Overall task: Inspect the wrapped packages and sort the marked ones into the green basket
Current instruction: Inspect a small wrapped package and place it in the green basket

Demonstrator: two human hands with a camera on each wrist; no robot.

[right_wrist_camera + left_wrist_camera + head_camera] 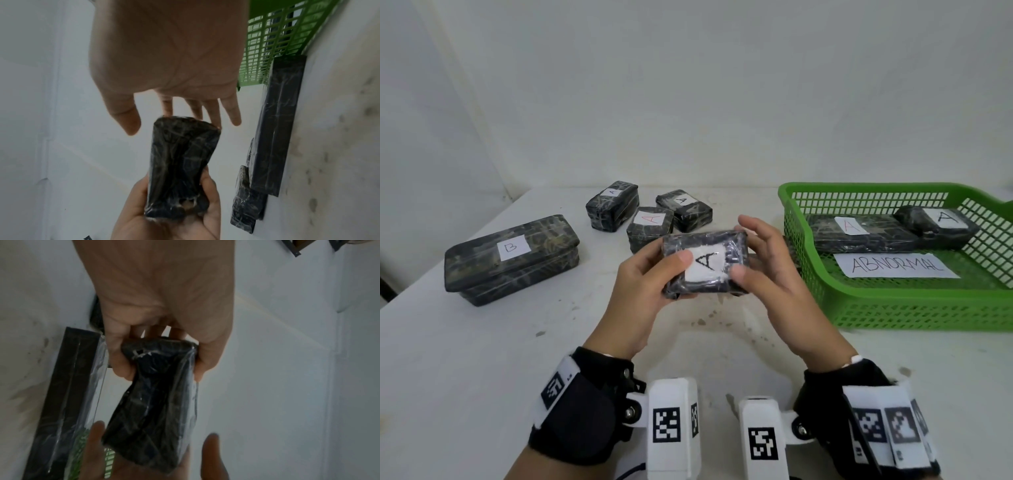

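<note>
A dark wrapped package point(705, 262) with a white label marked A in black is held up above the table. My left hand point(650, 277) grips its left end, thumb on the front by the label. In the left wrist view this package point(156, 402) runs away from my left hand point(160, 305). My right hand point(767, 267) is at the right end with straight fingers; in the right wrist view its fingertips point(197, 112) touch the package point(180, 162) and the thumb stands off. The green basket point(893, 308) stands to the right.
In the basket lie a long package point(859, 233) labelled with a red A, a short one point(938, 222) with a black A, and a paper reading ABNORMAL point(897, 265). A long B package point(512, 257) lies left. Three A packages point(650, 226) sit behind my hands.
</note>
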